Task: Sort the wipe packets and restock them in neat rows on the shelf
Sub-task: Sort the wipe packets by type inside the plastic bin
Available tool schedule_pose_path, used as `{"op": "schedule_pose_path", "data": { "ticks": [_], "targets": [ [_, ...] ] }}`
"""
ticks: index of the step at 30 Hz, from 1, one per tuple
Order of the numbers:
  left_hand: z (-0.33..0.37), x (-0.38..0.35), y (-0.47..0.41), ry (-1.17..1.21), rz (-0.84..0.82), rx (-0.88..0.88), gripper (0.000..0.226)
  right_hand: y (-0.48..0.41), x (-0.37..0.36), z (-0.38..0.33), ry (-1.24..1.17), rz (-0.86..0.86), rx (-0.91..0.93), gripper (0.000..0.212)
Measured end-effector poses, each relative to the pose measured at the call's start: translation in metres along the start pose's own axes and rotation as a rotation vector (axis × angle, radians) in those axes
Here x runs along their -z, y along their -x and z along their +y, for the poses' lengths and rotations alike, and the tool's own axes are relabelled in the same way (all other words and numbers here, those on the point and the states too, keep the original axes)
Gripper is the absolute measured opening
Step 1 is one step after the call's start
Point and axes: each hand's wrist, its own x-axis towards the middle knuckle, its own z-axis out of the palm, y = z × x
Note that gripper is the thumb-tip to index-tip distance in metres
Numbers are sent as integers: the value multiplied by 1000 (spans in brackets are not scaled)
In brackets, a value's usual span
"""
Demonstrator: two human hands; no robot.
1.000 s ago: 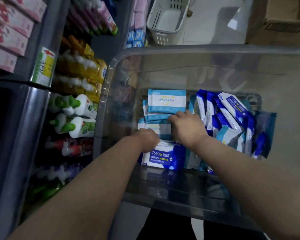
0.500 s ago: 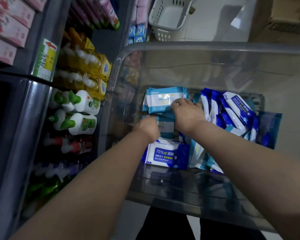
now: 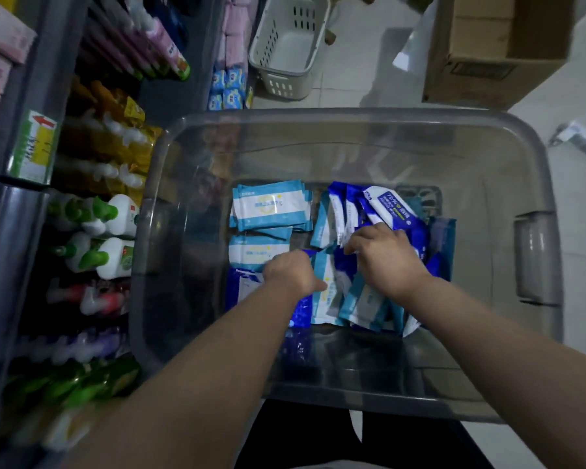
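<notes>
both forearms are bare to the frame edge; no sleeves, watch, rings or gloves are visible. left hand [image 3: 290,272] and right hand [image 3: 384,257] are bare. dark trousers [image 3: 305,434] are worn on the legs below.

Looking down into a clear bin [image 3: 535,204] beside shelves [image 3: 92,198]. Left hand [image 3: 293,274] curled over light-blue packets [image 3: 325,286], fingertips hidden underneath. Right hand [image 3: 384,257] pressed among upright dark-blue packets [image 3: 396,206] just beyond its fingers. Flat stack [image 3: 271,206] left of both hands.
</notes>
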Motion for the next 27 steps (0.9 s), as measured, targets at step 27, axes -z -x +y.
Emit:
{"op": "schedule_pose_path", "data": {
  "ticks": [27],
  "targets": [
    [-97,36,-9,-45,453,-355,35,-37,-17,-65,71,-92,-123,41]
  ]
}}
